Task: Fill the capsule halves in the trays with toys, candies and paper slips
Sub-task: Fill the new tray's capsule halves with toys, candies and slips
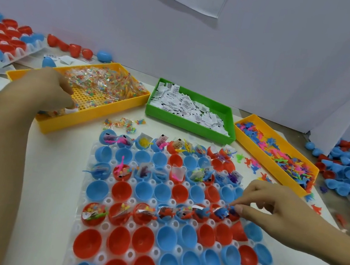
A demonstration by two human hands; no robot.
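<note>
On the table, a white tray (92, 254) holds red and blue capsule halves (167, 238), some filled. The right hand (272, 206) pinches a blue toy (232, 208) over one. The left hand (49, 88) reaches into the candy bin (128, 102); its grip is hidden. Slips (191, 109) fill the green bin (184, 122), their print unreadable.

A clear plastic tray (87, 253) of red and blue capsule halves (87, 243) lies below both hands. Left hand (46, 88) reaches into the yellow tray of wrapped candies (106, 84); right hand (272, 206) pinches a blue toy (232, 209) over a half.
</note>
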